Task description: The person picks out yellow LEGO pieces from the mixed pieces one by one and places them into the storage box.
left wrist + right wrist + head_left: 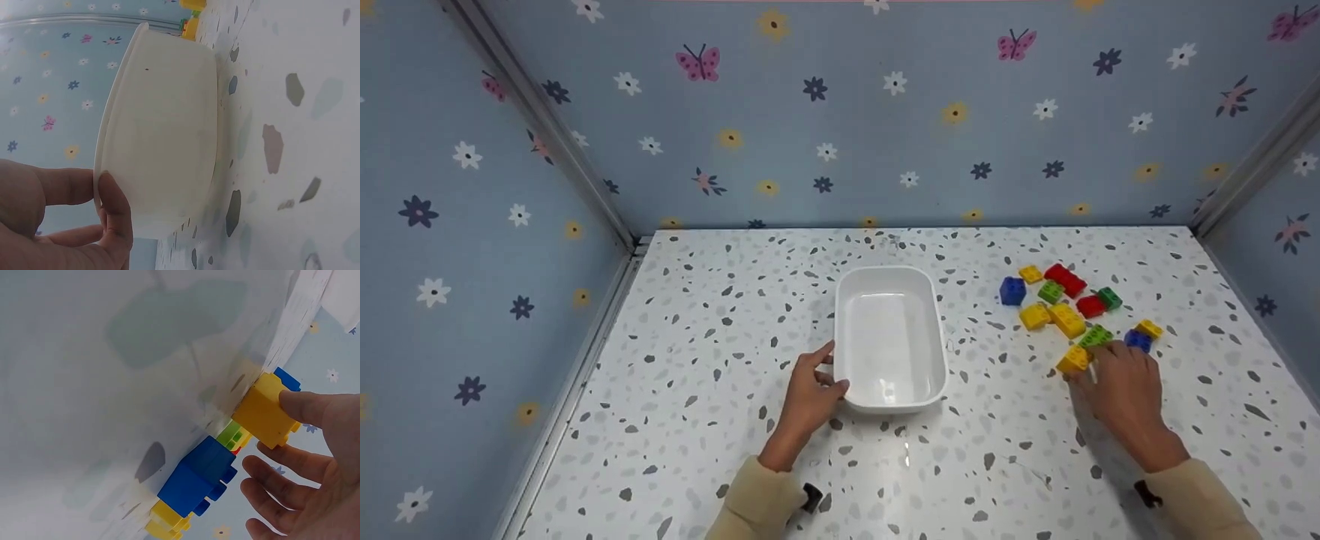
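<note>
A white rectangular tub (pixel 889 345) stands on the speckled table. At its near left corner my left hand (pixel 814 394) pinches the rim, thumb and finger on either side of the wall in the left wrist view. My right hand (pixel 1125 386) is at the near edge of a loose group of toy building blocks. Between its thumb and index finger it holds a yellow block (pixel 267 410); the other fingers are spread. A light green block (pixel 1096 336) lies just beyond those fingers, and a blue block (pixel 197 475) sits close beside the hand.
Farther back lie a blue block (pixel 1013 291), red blocks (pixel 1065 280), a dark green block (pixel 1109 298) and several yellow ones (pixel 1066 320). Flower-patterned panels (pixel 885 112) enclose the table at the back and both sides.
</note>
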Available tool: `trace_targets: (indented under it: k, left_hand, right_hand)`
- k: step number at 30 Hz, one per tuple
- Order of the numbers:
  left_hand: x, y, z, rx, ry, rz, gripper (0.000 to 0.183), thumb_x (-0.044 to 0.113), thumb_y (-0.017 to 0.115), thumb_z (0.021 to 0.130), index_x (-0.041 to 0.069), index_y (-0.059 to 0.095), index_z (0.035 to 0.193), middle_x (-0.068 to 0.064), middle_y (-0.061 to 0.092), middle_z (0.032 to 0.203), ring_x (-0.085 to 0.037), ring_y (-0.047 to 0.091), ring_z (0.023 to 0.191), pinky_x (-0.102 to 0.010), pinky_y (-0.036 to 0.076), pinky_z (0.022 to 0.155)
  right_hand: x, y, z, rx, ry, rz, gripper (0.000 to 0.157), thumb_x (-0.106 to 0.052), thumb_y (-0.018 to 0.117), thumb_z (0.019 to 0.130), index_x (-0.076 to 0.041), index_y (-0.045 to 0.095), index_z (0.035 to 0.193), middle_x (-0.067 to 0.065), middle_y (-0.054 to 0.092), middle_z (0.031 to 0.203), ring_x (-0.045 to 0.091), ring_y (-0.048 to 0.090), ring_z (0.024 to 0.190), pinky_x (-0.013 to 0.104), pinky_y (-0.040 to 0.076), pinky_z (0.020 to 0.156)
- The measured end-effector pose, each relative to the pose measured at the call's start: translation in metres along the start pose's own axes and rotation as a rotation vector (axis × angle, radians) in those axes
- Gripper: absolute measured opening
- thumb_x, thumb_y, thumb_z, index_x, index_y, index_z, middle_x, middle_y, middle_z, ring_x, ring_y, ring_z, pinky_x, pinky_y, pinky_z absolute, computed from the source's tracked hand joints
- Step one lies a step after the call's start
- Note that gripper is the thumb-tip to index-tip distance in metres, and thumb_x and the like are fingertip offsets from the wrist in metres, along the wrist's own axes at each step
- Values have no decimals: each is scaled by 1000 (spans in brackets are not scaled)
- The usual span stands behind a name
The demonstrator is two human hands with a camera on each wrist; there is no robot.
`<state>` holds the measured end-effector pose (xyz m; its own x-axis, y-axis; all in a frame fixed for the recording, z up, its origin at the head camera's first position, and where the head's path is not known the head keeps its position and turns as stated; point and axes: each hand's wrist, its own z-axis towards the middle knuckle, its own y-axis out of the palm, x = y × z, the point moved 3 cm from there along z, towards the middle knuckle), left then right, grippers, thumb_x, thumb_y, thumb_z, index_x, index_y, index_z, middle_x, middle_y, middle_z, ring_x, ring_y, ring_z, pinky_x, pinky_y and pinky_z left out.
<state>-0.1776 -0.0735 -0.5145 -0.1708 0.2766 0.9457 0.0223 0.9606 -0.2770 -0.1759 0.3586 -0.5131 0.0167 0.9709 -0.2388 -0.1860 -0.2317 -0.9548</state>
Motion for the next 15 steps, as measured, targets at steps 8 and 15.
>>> trace_targets:
  k: [8, 15]
  left_hand:
    - [-1, -1, 1, 0, -26, 4, 69, -3, 70, 94, 0, 45, 158, -16, 55, 132, -20, 58, 97, -32, 59, 79]
    - [-3, -2, 2, -14, -31, -18, 69, -3, 70, 94, 0, 45, 158, -19, 56, 131, -21, 60, 96, -30, 59, 77]
  right_hand:
    - [0, -3, 1, -23, 8, 2, 48, -18, 79, 94, 14, 65, 126, 36, 59, 127, 57, 50, 117, 74, 36, 107]
    - [-4, -8, 1, -29, -2, 19, 47, -18, 79, 94, 13, 66, 127, 35, 60, 127, 57, 49, 120, 75, 33, 109]
